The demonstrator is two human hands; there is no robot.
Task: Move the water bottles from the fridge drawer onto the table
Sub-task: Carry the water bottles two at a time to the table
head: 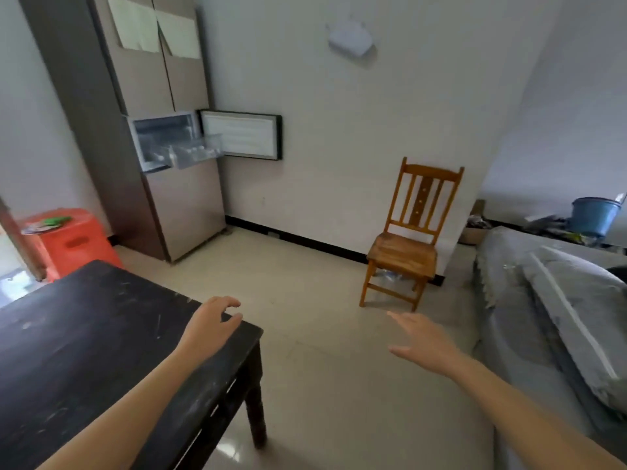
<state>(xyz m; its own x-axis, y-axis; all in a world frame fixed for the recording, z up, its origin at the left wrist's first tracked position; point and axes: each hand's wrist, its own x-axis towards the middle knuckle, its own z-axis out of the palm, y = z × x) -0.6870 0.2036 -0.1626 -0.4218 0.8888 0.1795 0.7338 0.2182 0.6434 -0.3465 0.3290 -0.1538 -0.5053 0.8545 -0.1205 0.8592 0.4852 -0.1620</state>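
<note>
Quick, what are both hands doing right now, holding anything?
Left hand: open, loosely curled by the dark table corner, holding nothing.
Right hand: open, fingers spread over the floor, empty.

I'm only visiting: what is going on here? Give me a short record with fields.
fridge: far left, one door swung open
drawer: pulled out
bottles: blurred pale shapes in drawer, count unclear
table: dark, near left
left hand: at table corner, holds nothing
right hand: fingers spread, over floor, holds nothing
chair: wooden, right of fridge
</note>
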